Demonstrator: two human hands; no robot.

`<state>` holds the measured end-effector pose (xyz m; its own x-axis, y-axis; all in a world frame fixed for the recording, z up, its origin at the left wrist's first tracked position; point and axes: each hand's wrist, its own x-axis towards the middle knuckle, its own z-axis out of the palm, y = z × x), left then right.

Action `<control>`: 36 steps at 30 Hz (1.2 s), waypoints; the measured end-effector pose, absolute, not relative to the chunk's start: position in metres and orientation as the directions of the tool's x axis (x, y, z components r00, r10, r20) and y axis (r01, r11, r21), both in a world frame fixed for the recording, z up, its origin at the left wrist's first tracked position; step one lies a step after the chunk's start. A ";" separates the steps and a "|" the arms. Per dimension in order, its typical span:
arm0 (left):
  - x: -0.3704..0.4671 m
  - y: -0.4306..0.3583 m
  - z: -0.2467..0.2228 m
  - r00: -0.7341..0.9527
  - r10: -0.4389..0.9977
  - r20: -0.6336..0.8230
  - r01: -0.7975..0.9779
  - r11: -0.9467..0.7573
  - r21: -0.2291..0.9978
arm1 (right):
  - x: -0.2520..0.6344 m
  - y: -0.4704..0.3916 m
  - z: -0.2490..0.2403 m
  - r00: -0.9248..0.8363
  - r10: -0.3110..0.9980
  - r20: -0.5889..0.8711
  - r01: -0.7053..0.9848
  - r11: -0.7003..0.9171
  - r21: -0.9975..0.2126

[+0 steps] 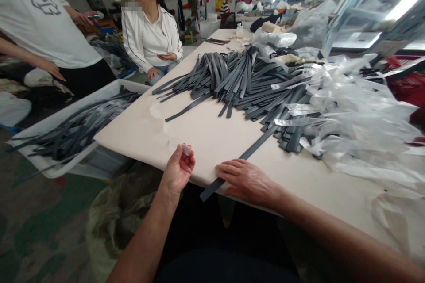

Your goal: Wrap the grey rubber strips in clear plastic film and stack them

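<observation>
Right grip (247, 180) lies nearly flat on a grey strip (256, 147) slanting across the desk (146, 137), near end leftward; left grip (179, 170) pinches a white scrap (186, 149).

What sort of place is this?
Probably a small factory or workshop: long dark-grey flat strips heaped on a broad beige-topped worktable, plus a white rectangular plastic bin holding similar dark strips.

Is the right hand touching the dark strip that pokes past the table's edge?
Touching: the head view shows the right hand resting its fingers across the dark strip.
</observation>
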<state>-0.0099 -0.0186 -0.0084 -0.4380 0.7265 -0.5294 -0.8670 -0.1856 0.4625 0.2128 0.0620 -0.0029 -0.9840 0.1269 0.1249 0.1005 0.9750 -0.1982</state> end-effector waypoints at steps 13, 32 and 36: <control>-0.007 -0.030 -0.020 -0.531 0.720 -0.446 -0.799 -0.250 0.547 | 0.177 0.024 0.002 -0.696 0.538 0.475 0.390 0.839 -0.378; -0.006 -0.035 -0.027 -0.587 0.699 -0.409 -0.768 -0.322 0.554 | 0.176 0.035 0.022 -0.805 0.546 0.233 0.437 0.810 -0.392; -0.004 -0.033 -0.024 -0.599 0.671 -0.436 -0.775 -0.350 0.526 | 0.179 0.045 0.022 -0.784 0.557 0.273 0.467 0.819 -0.332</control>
